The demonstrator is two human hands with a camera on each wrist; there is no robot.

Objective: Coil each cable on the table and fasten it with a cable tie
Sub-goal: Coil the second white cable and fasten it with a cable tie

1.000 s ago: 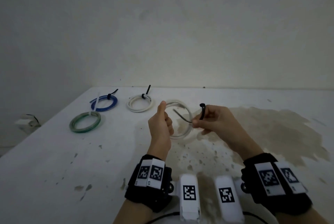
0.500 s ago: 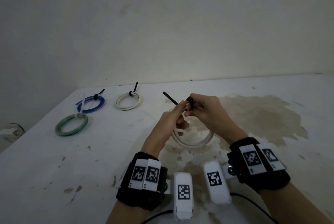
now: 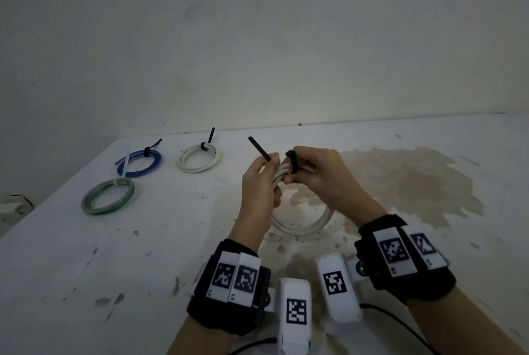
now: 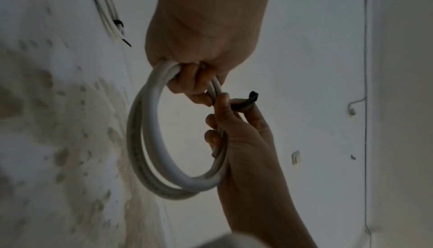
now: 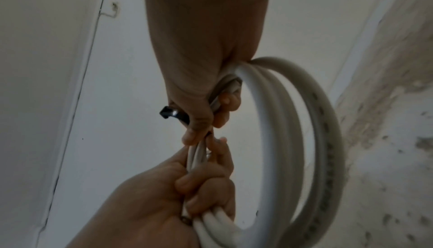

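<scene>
White coiled cable (image 3: 303,227) is held above the stained table (image 3: 86,268), gripped at its top by the left hand (image 3: 259,182) and right hand (image 3: 315,172), fingers curled round its strands. A black cable tie (image 3: 259,149) appears looped around the strands and pinched by both hands. Three tied coils (image 3: 197,157) lie well apart at far left.

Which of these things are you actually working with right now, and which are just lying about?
In use:
white cable coil
black cable tie
left hand
right hand

Lying about, already tied:
blue coil
green coil
second white coil
</scene>
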